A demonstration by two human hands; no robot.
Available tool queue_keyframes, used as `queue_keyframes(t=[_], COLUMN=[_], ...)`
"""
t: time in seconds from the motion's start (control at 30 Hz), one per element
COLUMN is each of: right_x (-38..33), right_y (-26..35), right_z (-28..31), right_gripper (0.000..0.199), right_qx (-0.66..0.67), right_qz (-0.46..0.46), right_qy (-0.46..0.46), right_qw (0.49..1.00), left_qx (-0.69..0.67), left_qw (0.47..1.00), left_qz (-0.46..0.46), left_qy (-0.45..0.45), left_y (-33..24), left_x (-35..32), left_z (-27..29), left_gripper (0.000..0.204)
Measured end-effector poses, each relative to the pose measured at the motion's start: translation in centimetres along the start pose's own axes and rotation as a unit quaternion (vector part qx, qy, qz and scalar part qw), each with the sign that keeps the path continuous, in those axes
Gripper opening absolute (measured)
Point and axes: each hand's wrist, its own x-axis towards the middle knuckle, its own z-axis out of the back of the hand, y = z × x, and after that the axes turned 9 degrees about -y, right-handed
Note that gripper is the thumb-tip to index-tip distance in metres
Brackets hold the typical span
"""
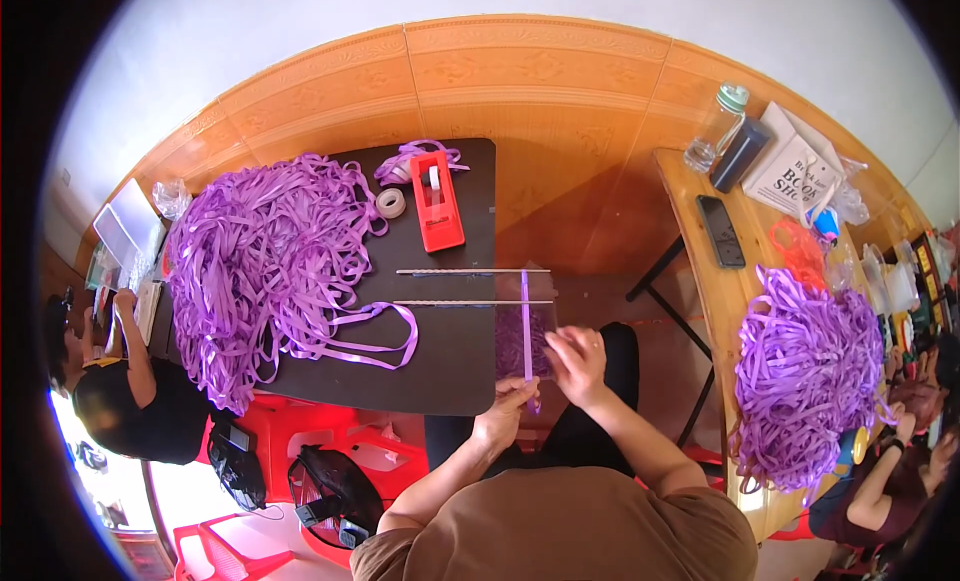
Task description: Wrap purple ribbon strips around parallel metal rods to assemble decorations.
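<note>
Two thin metal rods (470, 272) jut side by side past the right edge of the black table (450, 361). A flat strip of purple ribbon (527, 331) crosses both rods near their free ends and runs straight toward me. My left hand (508, 406) pinches the near end of this ribbon, and a short tail shows below the fingers. Just right of the strip is my right hand (578, 363), its fingers loosely bent and apart, with nothing visible in them. Purple material (512, 343) shows beneath the strip, beside the table edge.
A large purple ribbon heap (270, 251) covers the table's left. Behind the rods stand a red tape dispenser (437, 206) and a tape roll (390, 202). The wooden table (690, 196) at right bears a phone (720, 231), a bottle and another ribbon pile (810, 381). People sit on both sides.
</note>
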Motion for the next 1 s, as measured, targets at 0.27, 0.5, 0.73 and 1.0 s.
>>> queue_keyframes(t=[0.27,0.5,0.73,1.0], right_x=[3.2,3.4,7.5,15.7], right_y=[-0.7,0.4,2.0,-2.1], right_z=[-1.3,0.4,1.0,-2.5], right_gripper=[0.025,0.032,0.028,0.014], right_qx=[-0.011,-0.018,0.095,0.351], right_qz=[0.243,0.28,0.14,-0.198], right_qy=[0.042,0.08,0.062,0.113], right_qw=[0.969,0.956,0.984,0.908], left_qx=[-0.019,-0.062,-0.125,-0.109], left_qw=[0.999,0.998,0.982,0.98], left_qz=[0.03,0.032,0.106,0.141], left_qy=[-0.002,0.012,0.091,0.085], left_y=[-1.0,-1.2,-1.1,-0.7], left_x=[-1.1,-1.4,-2.3,-0.9], left_z=[-0.9,-0.8,0.1,0.5], left_gripper=[0.009,0.011,0.02,0.03])
